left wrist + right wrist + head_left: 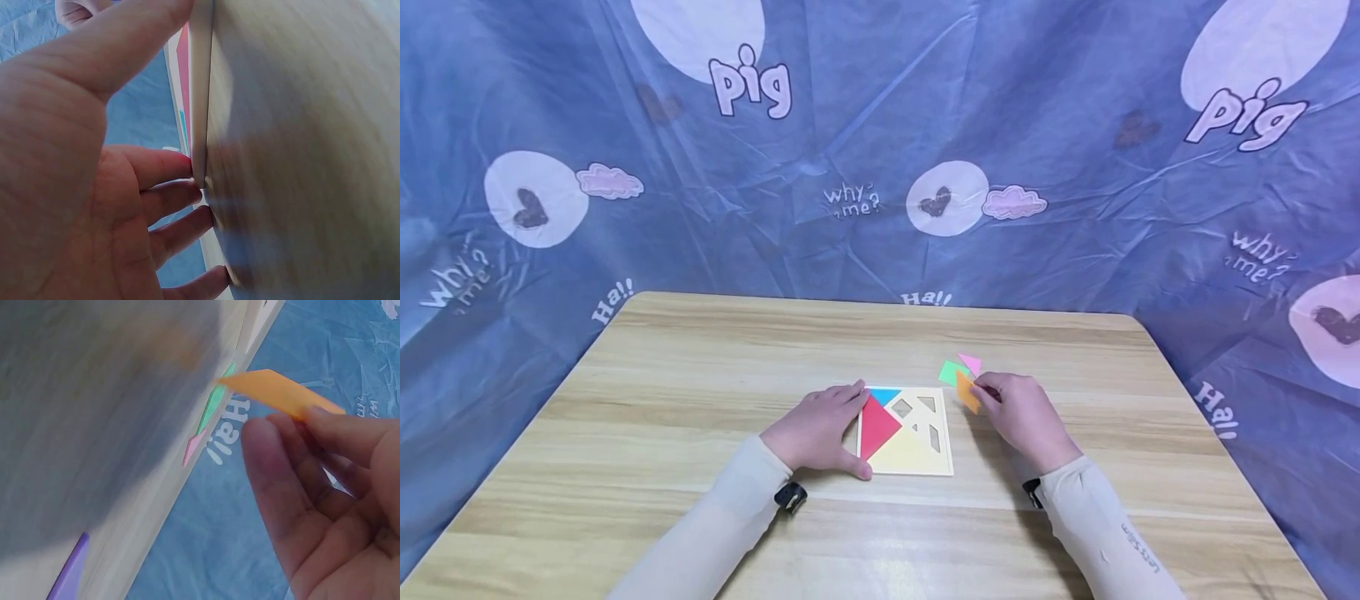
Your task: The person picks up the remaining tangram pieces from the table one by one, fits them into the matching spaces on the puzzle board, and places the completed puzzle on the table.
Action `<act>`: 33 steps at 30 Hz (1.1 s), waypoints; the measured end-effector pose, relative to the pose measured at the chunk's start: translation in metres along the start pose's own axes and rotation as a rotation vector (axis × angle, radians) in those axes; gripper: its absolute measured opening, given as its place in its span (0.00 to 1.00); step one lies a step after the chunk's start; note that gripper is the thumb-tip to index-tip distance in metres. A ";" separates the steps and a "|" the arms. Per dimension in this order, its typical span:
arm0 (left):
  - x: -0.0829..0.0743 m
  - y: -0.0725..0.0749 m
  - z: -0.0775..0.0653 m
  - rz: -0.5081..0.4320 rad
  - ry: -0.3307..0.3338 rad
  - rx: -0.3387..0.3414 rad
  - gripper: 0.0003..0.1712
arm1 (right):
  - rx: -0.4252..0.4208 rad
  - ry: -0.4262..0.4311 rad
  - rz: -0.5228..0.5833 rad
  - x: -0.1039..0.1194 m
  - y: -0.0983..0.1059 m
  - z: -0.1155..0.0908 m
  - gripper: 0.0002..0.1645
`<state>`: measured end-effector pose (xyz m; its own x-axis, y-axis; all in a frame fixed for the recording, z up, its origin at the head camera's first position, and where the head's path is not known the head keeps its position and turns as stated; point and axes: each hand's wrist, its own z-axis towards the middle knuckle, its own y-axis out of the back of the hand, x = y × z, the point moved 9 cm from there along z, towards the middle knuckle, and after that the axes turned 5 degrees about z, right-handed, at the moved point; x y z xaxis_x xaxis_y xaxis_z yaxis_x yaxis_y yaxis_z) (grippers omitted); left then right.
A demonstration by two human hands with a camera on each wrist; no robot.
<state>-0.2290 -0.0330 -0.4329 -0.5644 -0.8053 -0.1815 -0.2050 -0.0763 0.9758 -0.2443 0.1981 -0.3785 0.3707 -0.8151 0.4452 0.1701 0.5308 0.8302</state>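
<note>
A square tangram board [950, 454] lies on the table, with a red triangle [876, 427], a blue triangle [883, 396] and a large pale yellow triangle [906, 458] set into it; several recesses at its right show bare. My left hand [823, 429] spans the board's left edge, fingers spread, thumb by the near corner and fingertips by the far one. Thumb and fingers of my right hand [1026, 417] pinch an orange parallelogram piece [967, 392], raised and tilted right of the board. Behind it lie a green square piece [951, 372] and a pink triangle [972, 363].
In the right wrist view a purple piece [70, 569] lies on the wooden table [737, 342]; the right hand or arm hides it from the head view. A blue printed cloth [850, 108] hangs behind the table and round its sides.
</note>
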 end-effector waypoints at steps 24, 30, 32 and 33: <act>0.007 -0.001 0.002 -0.003 0.004 0.009 0.67 | 0.019 -0.117 0.221 -0.001 -0.008 0.004 0.04; 0.007 0.001 0.004 -0.004 -0.001 0.011 0.67 | -0.005 -0.190 0.306 -0.004 -0.007 0.004 0.03; 0.007 0.001 0.005 -0.004 -0.001 0.013 0.67 | 0.013 -0.202 0.319 -0.004 -0.010 0.004 0.04; 0.008 0.001 0.005 -0.003 0.000 0.014 0.67 | 0.027 -0.204 0.324 -0.004 -0.012 0.003 0.03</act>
<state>-0.2376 -0.0361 -0.4340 -0.5638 -0.8051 -0.1844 -0.2174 -0.0706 0.9735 -0.2508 0.1939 -0.3891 0.2111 -0.6367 0.7417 0.0485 0.7646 0.6426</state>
